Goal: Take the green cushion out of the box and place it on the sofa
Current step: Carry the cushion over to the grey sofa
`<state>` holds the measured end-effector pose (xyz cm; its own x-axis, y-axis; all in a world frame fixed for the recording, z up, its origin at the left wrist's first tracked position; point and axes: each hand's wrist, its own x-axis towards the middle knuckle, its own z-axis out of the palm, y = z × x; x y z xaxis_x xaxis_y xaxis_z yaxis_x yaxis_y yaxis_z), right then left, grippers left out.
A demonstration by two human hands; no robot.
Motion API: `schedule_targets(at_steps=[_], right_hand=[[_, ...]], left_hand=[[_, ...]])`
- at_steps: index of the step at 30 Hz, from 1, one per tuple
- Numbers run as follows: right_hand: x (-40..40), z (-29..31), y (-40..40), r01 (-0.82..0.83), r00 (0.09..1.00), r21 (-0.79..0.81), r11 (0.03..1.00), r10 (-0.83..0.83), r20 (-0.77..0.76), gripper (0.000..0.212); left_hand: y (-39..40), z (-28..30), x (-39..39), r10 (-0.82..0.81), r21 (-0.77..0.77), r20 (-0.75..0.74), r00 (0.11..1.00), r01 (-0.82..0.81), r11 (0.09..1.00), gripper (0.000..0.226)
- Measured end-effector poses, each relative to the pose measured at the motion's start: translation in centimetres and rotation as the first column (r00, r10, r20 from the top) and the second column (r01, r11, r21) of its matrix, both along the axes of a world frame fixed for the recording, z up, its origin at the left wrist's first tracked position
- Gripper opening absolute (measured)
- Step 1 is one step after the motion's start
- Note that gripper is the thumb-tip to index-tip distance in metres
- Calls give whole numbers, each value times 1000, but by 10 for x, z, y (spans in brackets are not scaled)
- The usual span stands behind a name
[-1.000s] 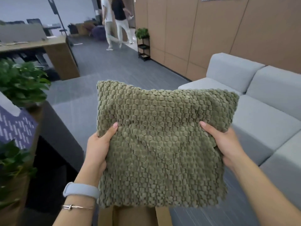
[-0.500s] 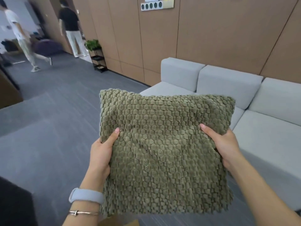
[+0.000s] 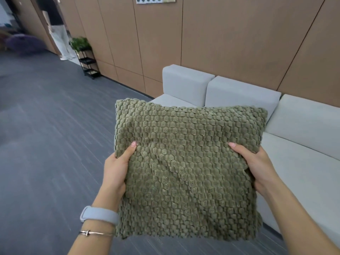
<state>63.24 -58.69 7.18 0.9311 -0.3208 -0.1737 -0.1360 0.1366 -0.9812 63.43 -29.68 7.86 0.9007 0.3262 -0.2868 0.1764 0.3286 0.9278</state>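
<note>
I hold the square green cushion with the bumpy knitted cover (image 3: 185, 170) up in front of me, off the floor, with both hands. My left hand (image 3: 116, 172) grips its left edge about halfway up, the thumb pressed flat on the front face and the other fingers hidden behind the fabric. My right hand (image 3: 257, 168) clasps the right edge at about the same height, thumb on the front, the rest wrapped round the back, so both sets of fingers are closed on the cushion. The cushion hangs roughly upright, its front face turned toward me, its top edge a little wavy and its lower corners sagging. Behind the cushion and to its right stands the long light grey fabric sofa (image 3: 303, 148); the cushion covers part of the sofa's near seat from my view but does not rest on it. The sofa's three back pads lean against the brown panelled wall (image 3: 230, 43) behind it. To the left of the cushion and below it lies the dark grey carpeted floor (image 3: 46, 144). On my left wrist, just left of the cushion's lower corner, sit a pale blue-grey wristband (image 3: 99, 216) and a thin silver bracelet (image 3: 95, 233). Far beyond the cushion, at the upper left, a small black wire shelf rack with a green plant on top (image 3: 86, 57) stands against the wall, and a person in light trousers (image 3: 58, 37) is next to it, blurred.
</note>
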Motion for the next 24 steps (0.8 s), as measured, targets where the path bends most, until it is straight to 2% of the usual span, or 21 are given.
schedule_targets(at_steps=[7, 15, 20, 24], right_hand=[[100, -21, 14, 30, 999, 15, 999, -30, -12, 56], [275, -8, 71, 88, 995, 17, 996, -88, 50, 45], [355, -4, 90, 113, 993, 23, 993, -114, 32, 43], [416, -9, 97, 127, 992, -6, 992, -127, 24, 33]], left_hand=[[11, -16, 107, -18, 1, -18, 1000, 18, 1000, 22], [63, 1, 288, -59, 35, 19, 998, 58, 998, 18], [84, 6, 374, -79, 46, 22, 997, 78, 996, 24], [91, -1, 439, -97, 36, 1, 995, 97, 995, 23]])
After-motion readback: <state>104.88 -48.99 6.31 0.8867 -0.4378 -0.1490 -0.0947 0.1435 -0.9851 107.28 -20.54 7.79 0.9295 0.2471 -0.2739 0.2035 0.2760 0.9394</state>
